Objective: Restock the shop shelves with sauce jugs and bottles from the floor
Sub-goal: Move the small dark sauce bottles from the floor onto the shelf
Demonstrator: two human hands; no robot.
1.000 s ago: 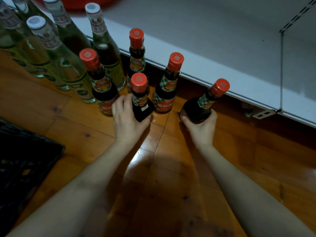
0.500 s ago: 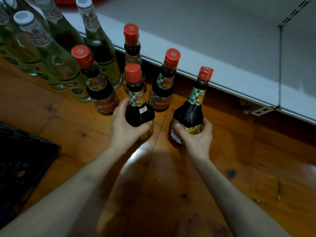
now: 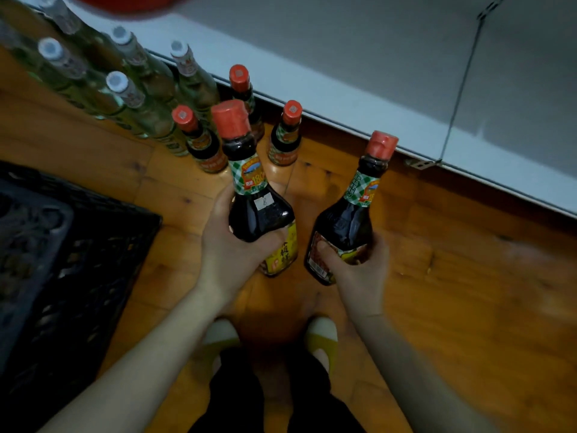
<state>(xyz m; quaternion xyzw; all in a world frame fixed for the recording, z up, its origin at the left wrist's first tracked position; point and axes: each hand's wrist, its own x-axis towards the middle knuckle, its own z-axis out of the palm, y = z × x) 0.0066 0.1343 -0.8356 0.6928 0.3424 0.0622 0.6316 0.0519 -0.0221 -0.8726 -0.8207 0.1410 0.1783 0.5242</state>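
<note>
My left hand (image 3: 228,245) grips a dark sauce bottle (image 3: 256,195) with a red cap and a yellow lower label, lifted off the floor. My right hand (image 3: 359,267) grips a second dark sauce bottle (image 3: 346,220), red-capped and tilted slightly right, also raised. Three more red-capped sauce bottles (image 3: 285,135) stand on the wooden floor behind them. Several clear glass bottles with white caps (image 3: 131,98) stand at the upper left. The grey bottom shelf (image 3: 374,67) runs across the top and right.
A black plastic crate (image 3: 62,260) sits on the floor at the left. A red object (image 3: 131,3) lies on the shelf at the top left. My feet in yellow-and-white slippers (image 3: 321,339) stand on the wooden floor (image 3: 468,292) below the hands.
Both hands have lifted their sauce bottles up off the floor toward the camera. The view has risen and tilted down, so my feet and more of the crate show.
</note>
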